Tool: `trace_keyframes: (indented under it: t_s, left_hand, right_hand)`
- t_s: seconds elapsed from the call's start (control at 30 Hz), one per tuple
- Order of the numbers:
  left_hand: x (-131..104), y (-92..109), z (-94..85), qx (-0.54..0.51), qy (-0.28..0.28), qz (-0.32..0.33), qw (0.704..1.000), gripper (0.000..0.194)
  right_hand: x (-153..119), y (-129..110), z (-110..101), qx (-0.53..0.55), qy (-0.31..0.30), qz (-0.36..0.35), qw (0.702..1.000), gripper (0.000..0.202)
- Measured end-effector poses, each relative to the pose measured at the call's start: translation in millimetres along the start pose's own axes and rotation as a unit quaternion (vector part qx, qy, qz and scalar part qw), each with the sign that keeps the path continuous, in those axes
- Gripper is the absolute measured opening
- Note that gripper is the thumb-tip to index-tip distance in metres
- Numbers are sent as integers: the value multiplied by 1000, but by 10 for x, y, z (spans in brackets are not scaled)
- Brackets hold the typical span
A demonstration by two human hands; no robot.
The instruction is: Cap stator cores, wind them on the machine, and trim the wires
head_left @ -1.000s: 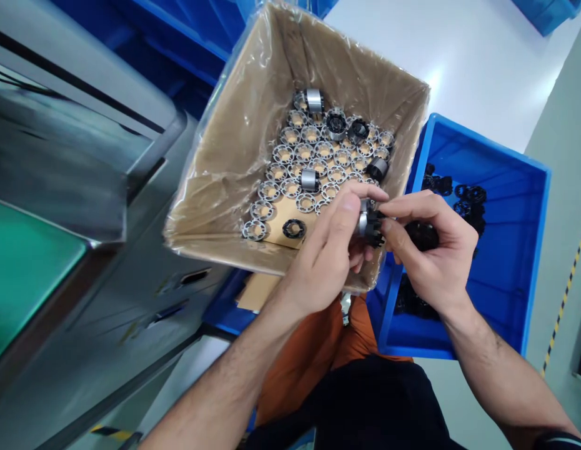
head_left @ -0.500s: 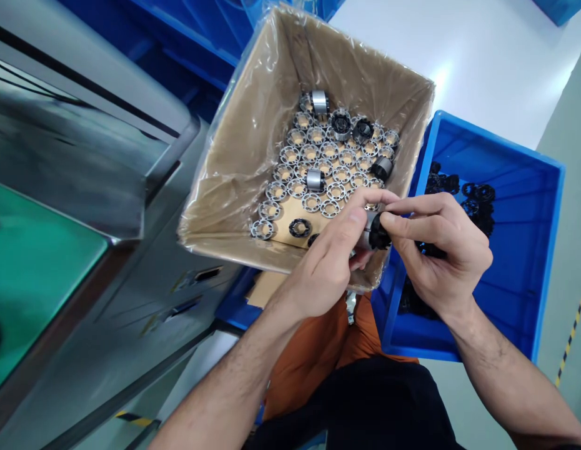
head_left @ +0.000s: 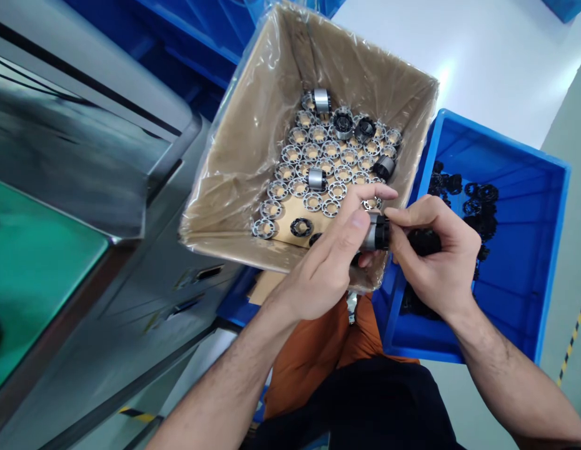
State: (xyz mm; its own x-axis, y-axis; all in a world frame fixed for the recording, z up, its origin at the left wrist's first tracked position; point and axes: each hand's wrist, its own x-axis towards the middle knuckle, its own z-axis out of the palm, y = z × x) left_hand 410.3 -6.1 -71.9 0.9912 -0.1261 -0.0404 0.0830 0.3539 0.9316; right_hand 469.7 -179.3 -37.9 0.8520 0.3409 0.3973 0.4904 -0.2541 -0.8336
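Two bare hands are meeting over the near right corner of a lined carton (head_left: 243, 144), with one slotted core (head_left: 375, 233) sitting between them. The left hand (head_left: 330, 269) is curling around its silver body, thumb on top and fingers spreading beyond. The right hand (head_left: 443, 250) is narrowing to a pinch, thumb and forefinger touching the black toothed end; whether they are gripping or merely pressing, I cannot tell. The core is lying roughly sideways, its long axis running from left palm to right fingertips, black end facing right; both hands are touching it, the left covering more. A dark part (head_left: 424, 241) is showing beside the right palm, though I cannot tell whether it is being held. Inside the carton, many silver rings (head_left: 313, 201) are resting in close rows on cardboard, five similar cores (head_left: 317, 180) are sitting among them, and a black ring (head_left: 302, 227) is lying nearer the left wrist. To the right, a blue bin (head_left: 510, 312) is holding loose black pieces (head_left: 480, 209). Farther out, a white tabletop (head_left: 393, 37) is catching glare, and a green surface (head_left: 37, 275) is filling the left edge. No brand, label or writing is showing legibly.
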Motion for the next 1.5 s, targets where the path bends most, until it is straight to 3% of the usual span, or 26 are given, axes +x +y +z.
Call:
trace_keyframes:
  t_s: [0.17, 0.33, 0.43, 0.57, 0.7, 0.87, 1.2, 1.33, 1.5]
  left_hand:
    - [79, 85, 66, -4, 16, -24, 1000, 49]
    - [203, 103, 105, -29, 176, 17, 984, 56]
    - [233, 93, 87, -26, 213, -16, 977, 41]
    - [244, 89, 71, -30, 178, -38, 983, 41]
    - [235, 79, 91, -34, 116, -37, 992, 48]
    - [205, 49, 107, -8, 137, -23, 990, 56]
    - [77, 22, 60, -34, 74, -26, 996, 44]
    - [65, 26, 70, -17, 77, -18, 997, 43]
    - [65, 45, 85, 6, 88, -20, 996, 48]
  right_hand:
    - [23, 44, -158, 8, -63, 30, 998, 27]
    - [20, 145, -259, 80, -123, 80, 986, 46]
    - [-17, 160, -216, 147, -145, 81, 975, 59]
    - [-49, 128, -168, 155, -133, 107, 973, 54]
    - [-30, 112, -175, 150, -104, 83, 980, 39]
    - [-1, 141, -203, 150, -122, 57, 979, 48]
    - [25, 117, -192, 57, -90, 2, 994, 36]
    - [2, 99, -183, 73, -83, 42, 993, 50]
    - [-13, 85, -177, 99, -91, 63, 989, 47]
